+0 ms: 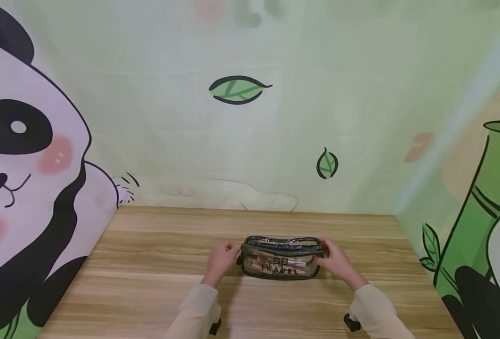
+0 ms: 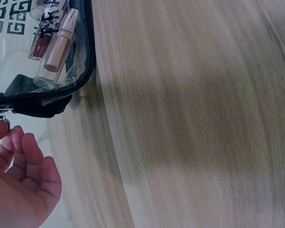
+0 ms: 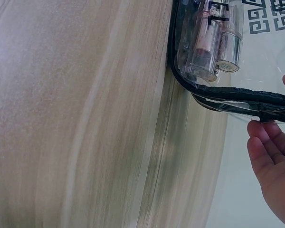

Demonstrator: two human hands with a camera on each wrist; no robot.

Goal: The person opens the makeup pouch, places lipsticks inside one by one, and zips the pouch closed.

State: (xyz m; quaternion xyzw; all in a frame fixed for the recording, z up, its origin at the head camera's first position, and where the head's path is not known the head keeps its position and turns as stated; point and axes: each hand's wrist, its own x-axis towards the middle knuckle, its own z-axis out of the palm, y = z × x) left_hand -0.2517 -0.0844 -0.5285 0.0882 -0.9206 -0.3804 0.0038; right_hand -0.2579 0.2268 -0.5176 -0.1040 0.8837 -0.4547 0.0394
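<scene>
A clear cosmetic pouch [image 1: 280, 259] with black trim and "TRAVEL" lettering stands upright on the wooden table in the head view. Lip gloss tubes [image 2: 59, 50] show through its side. At the pouch's left end, my left hand [image 1: 222, 260] pinches the small metal zipper pull [image 2: 0, 116] between thumb and forefinger, the other fingers curled. My right hand [image 1: 336, 258] holds the opposite end, thumb on the front and fingers behind. In the right wrist view, more tubes [image 3: 211, 45] lie in the pouch's lower corner.
The wooden table [image 1: 157, 249] meets a green backdrop [image 1: 169, 141] printed with leaves and pandas. Black wrist straps [image 1: 351, 323] hang below the pale sleeves [image 1: 377, 310].
</scene>
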